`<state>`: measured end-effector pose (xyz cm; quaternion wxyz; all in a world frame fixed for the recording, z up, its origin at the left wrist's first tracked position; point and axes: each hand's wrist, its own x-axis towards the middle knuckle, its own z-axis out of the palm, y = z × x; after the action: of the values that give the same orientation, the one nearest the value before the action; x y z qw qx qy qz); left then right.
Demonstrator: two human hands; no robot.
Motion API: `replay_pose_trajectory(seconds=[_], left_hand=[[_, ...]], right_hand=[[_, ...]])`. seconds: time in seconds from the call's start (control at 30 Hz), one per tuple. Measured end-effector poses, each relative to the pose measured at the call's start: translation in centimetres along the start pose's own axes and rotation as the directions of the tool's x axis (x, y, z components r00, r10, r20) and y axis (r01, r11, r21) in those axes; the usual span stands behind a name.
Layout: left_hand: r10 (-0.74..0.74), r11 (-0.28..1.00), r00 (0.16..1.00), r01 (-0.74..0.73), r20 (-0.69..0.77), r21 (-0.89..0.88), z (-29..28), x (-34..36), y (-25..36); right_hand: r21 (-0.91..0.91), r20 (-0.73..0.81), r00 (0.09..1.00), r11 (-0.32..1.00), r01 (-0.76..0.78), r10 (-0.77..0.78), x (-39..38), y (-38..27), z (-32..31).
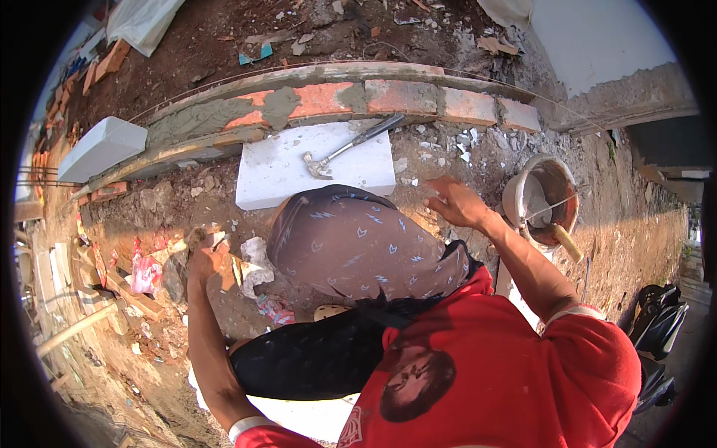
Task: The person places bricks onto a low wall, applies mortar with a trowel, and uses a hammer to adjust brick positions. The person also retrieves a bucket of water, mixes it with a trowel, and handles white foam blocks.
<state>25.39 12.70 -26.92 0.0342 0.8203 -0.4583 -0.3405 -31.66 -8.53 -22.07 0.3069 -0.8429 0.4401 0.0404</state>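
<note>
Holding hand: the left hand (210, 258) is curled around a small lump (197, 238), perhaps mortar, at left, near side of the brick course (320, 99).
Free hand: the right hand (461, 204) is released, fingers spread, beside the bucket (511, 198).
Good mortaring: likely means packing joints fully, then smoothing them flush.
White slab (270, 178): carries 1 hammer (360, 140).
Ground (153, 209): uneven soil, rubble.
Surroundings: outdoors, sunlit; pale wall (597, 48) far right.
</note>
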Motion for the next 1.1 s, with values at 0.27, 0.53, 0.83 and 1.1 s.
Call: replay_pose_trajectory(seconds=[0.27, 0.53, 0.83, 1.1], left_hand=[[0.029, 0.988, 0.998, -0.037, -0.056, -0.153, 0.4, -2.1, -0.2], [-0.063, 0.976, 0.997, 0.071, 0.046, -0.207, 0.7, -4.4, -2.9], [-0.077, 0.969, 0.994, 0.093, 0.080, -0.228, 0.4, -2.5, 0.5], [-0.047, 0.970, 0.995, 0.065, 0.083, -0.236, 0.8, -1.8, 0.8]], right_hand=[[-0.385, -0.231, 0.906, 0.888, 0.251, -0.356, 11.4, -1.6, 2.1], [-0.474, -0.105, 0.921, 0.833, 0.285, -0.375, 19.4, -4.2, 3.8], [-0.396, -0.122, 0.890, 0.844, 0.362, -0.440, 15.9, -2.7, 4.4], [-0.143, -0.152, 0.935, 0.944, 0.298, -0.319, 13.5, 2.2, 6.4]])
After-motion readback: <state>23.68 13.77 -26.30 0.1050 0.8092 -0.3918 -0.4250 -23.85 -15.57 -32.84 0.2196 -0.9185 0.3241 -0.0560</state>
